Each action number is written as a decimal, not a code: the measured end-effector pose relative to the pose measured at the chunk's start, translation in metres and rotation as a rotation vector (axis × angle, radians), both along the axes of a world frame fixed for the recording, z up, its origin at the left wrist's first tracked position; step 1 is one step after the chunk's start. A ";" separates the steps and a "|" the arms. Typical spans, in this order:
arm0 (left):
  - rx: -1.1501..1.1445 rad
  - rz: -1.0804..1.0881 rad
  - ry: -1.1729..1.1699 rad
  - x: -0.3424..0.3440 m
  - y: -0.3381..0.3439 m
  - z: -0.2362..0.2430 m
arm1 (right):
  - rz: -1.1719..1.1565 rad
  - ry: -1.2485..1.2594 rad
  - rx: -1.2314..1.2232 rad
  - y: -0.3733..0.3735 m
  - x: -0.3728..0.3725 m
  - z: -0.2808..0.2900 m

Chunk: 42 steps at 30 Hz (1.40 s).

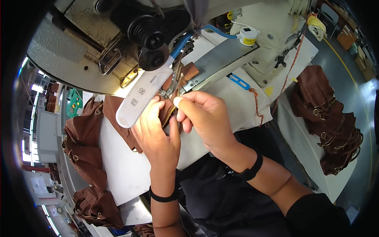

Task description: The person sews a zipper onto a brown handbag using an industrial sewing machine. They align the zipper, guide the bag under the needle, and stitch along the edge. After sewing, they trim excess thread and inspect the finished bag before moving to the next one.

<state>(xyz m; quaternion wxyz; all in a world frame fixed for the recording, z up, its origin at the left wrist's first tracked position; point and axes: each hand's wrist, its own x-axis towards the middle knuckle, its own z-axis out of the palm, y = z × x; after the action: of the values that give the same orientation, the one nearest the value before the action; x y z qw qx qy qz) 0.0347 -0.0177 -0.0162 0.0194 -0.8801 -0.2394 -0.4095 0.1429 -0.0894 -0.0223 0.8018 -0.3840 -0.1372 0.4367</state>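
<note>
A brown leather bag (120, 122) lies under the head of a sewing machine (85, 51). Along its edge runs a brass-toothed zipper (170, 113), which leads up toward the machine's foot. My left hand (158, 138) grips the bag beside the zipper, with its thumb near the teeth and its fingertips close to the foot. On the other side, my right hand (209, 118) pinches the zipper between thumb and forefinger. A white lamp (144, 96) on a blue neck hangs over the work and hides part of the bag. A small brown leather tab (190, 71) sits beside the foot.
Brown bags (87, 146) are heaped at the left edge of the white table (118, 166). More brown bags (327, 122) lie on a white surface at the right. A blue tool (239, 81) on an orange cord rests right of the machine bed (225, 59).
</note>
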 end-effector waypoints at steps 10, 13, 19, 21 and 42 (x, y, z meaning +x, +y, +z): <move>0.023 -0.141 -0.098 -0.008 0.011 -0.002 | -0.012 -0.084 0.003 0.003 -0.007 -0.012; -0.089 -0.118 -0.169 -0.007 0.010 -0.007 | 0.006 -0.145 0.001 0.001 -0.007 -0.005; -0.102 -0.126 -0.206 -0.006 0.008 -0.010 | 0.059 0.033 0.035 0.001 -0.006 -0.008; -0.080 -0.140 -0.211 -0.006 0.009 -0.009 | 0.040 0.026 0.021 0.003 -0.008 -0.005; -0.103 -0.111 -0.246 0.000 0.009 -0.009 | -0.205 -0.180 0.017 0.015 -0.016 -0.007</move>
<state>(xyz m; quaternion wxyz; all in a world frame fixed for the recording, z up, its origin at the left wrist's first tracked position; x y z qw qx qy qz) 0.0342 -0.0083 -0.0253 -0.0777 -0.8349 -0.2118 -0.5020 0.1269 -0.0742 -0.0289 0.8298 -0.4271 -0.1723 0.3152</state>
